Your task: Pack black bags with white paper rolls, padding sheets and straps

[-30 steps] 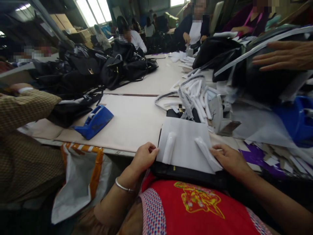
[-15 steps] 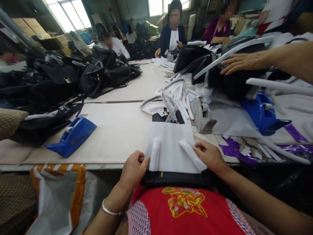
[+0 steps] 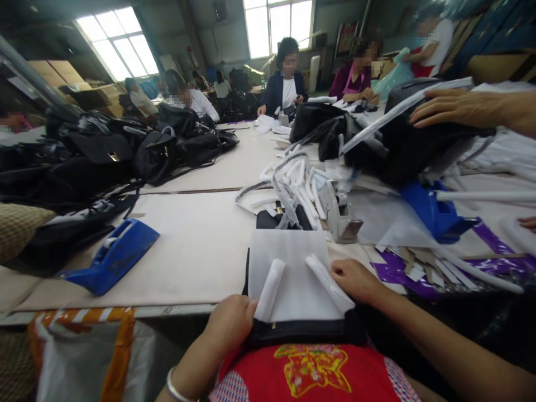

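A white foam sheet (image 3: 293, 279) lies over a black bag (image 3: 307, 332) at the table's front edge, against a red apron. Two white padded rolls rest on the sheet: the left roll (image 3: 270, 290) leans to the right, the right roll (image 3: 329, 282) slants the other way. My left hand (image 3: 234, 321) is closed at the bag's left side, thumb beside the left roll's lower end. At the right side, my right hand (image 3: 354, 279) has its fingers curled round the edge, near the right roll. Its fingertips are partly hidden behind the bag.
Beyond the sheet lie wrapped straps and white foam strips (image 3: 304, 181). A grey tape dispenser (image 3: 341, 215) stands to their right; blue dispensers (image 3: 115, 257) (image 3: 438, 209) sit left and right. Black bags (image 3: 100, 142) pile up at left. A co-worker's hand (image 3: 456, 108) holds a bag at right.
The left roll has gone from upright to leaning right. My left hand has closed further, and a black bag edge now shows beside the sheet. The co-worker's bag has shifted.
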The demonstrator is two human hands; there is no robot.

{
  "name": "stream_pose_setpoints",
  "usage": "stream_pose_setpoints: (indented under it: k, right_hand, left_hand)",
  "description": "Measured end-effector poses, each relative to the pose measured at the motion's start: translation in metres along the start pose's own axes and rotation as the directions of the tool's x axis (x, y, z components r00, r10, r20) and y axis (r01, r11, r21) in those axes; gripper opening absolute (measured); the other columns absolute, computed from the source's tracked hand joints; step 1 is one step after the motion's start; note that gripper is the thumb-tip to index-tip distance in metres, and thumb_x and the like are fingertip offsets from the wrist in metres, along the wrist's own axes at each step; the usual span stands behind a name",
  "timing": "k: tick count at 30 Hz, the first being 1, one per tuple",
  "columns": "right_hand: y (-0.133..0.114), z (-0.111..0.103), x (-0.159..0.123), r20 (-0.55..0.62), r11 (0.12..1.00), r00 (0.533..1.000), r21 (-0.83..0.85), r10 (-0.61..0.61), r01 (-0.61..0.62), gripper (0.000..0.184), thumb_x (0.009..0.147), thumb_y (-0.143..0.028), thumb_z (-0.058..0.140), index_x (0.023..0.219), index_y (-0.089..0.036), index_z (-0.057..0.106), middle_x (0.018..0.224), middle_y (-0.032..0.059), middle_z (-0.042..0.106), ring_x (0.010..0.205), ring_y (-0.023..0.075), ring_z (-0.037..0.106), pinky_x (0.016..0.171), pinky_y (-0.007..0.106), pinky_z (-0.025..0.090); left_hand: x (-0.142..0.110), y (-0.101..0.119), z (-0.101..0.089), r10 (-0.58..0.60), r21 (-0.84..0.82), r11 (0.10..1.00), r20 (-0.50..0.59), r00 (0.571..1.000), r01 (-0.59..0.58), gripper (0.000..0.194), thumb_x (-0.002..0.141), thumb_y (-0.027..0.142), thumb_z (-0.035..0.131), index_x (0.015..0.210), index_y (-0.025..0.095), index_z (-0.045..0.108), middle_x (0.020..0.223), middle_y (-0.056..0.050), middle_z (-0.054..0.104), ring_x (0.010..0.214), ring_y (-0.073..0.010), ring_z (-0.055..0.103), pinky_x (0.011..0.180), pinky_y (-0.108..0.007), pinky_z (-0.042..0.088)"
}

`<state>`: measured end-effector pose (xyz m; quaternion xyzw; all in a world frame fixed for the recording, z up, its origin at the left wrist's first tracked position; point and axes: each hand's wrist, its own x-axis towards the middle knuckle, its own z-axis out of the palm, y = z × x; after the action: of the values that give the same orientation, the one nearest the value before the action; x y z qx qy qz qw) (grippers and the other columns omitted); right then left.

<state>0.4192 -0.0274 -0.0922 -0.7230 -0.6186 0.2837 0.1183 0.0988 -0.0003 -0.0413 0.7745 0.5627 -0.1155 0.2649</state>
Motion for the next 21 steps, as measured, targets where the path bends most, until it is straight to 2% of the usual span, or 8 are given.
stream_pose_setpoints:
  k: [3,5,7,9,12,14,16,21]
  right_hand:
    - [0.005,-0.005,0.003,0.070,0.997,0.997,-0.061,-0.033,0.037,0.033,0.083,-0.033,0.048,0.054,-0.019,0.049,0.053,-0.0003,0.051,0.056,0.0143,0.049,0.053,0.027,0.023]
    - [0.006,-0.018,0.007,0.024,0.994,0.996,-0.078,-0.081,0.083,0.037,0.086,-0.038,0.048,0.054,-0.018,0.051,0.054,0.0000,0.053,0.056,0.0147,0.049,0.054,0.027,0.024]
    - [0.002,-0.035,0.015,-0.074,0.991,0.989,-0.041,-0.129,0.126,0.040,0.088,-0.044,0.047,0.059,-0.018,0.054,0.057,0.0001,0.056,0.058,0.0152,0.052,0.056,0.027,0.029]
    - [-0.011,-0.051,0.029,-0.161,0.986,0.974,0.030,-0.157,0.164,0.040,0.089,-0.047,0.047,0.063,-0.019,0.058,0.060,-0.0004,0.059,0.060,0.0156,0.055,0.058,0.026,0.034]
    - [-0.044,-0.061,0.059,-0.197,0.967,0.960,0.116,-0.201,0.226,0.034,0.089,-0.044,0.049,0.073,-0.018,0.064,0.064,-0.0001,0.064,0.063,0.0160,0.060,0.060,0.025,0.040]
    - [-0.068,-0.055,0.080,-0.166,0.955,0.953,0.119,-0.252,0.273,0.029,0.088,-0.038,0.049,0.081,-0.018,0.068,0.070,0.0013,0.068,0.066,0.0160,0.062,0.061,0.025,0.043]
    - [-0.088,-0.046,0.097,-0.134,0.943,0.941,0.081,-0.310,0.323,0.026,0.087,-0.031,0.049,0.084,-0.017,0.072,0.077,0.0029,0.072,0.072,0.0166,0.064,0.066,0.025,0.045]
    - [-0.097,-0.028,0.117,-0.118,0.923,0.915,-0.066,-0.385,0.379,0.031,0.085,-0.018,0.048,0.096,-0.017,0.076,0.098,0.0085,0.074,0.095,0.0215,0.065,0.086,0.030,0.045]
  left_hand:
    - [0.000,-0.005,-0.003,-0.046,0.126,0.991,0.012,0.999,0.044,0.052,0.094,0.047,0.036,0.073,0.016,0.072,0.078,-0.015,0.074,0.078,-0.0288,0.070,0.062,-0.033,0.040]
    - [0.001,-0.011,-0.012,-0.038,0.140,0.989,-0.020,0.999,0.040,0.046,0.091,0.050,0.044,0.074,0.018,0.072,0.078,-0.013,0.074,0.077,-0.0288,0.069,0.061,-0.032,0.039]
    - [0.002,-0.016,-0.024,-0.005,0.110,0.994,-0.126,0.992,0.019,0.037,0.089,0.048,0.051,0.077,0.020,0.070,0.079,-0.010,0.073,0.077,-0.0264,0.067,0.063,-0.032,0.039]
    - [0.007,-0.017,-0.037,0.057,0.055,0.998,-0.281,0.958,-0.043,0.029,0.090,0.042,0.052,0.080,0.020,0.067,0.080,-0.007,0.071,0.076,-0.0227,0.065,0.065,-0.031,0.040]
    - [0.023,-0.005,-0.054,0.196,0.002,0.976,-0.459,0.866,-0.219,0.021,0.092,0.033,0.052,0.083,0.019,0.064,0.081,-0.005,0.067,0.077,-0.0189,0.061,0.070,-0.028,0.042]
    - [0.042,0.010,-0.063,0.282,-0.011,0.943,-0.501,0.818,-0.332,0.018,0.092,0.029,0.053,0.084,0.019,0.065,0.085,-0.005,0.066,0.081,-0.0181,0.061,0.074,-0.028,0.043]
    - [0.070,0.026,-0.072,0.323,-0.025,0.923,-0.493,0.808,-0.384,0.016,0.091,0.027,0.053,0.089,0.018,0.067,0.092,-0.007,0.067,0.088,-0.0186,0.062,0.080,-0.028,0.045]
    - [0.155,0.056,-0.081,0.302,-0.051,0.936,-0.392,0.869,-0.348,0.009,0.084,0.023,0.064,0.083,0.017,0.070,0.091,-0.009,0.070,0.095,-0.0246,0.065,0.085,-0.034,0.047]
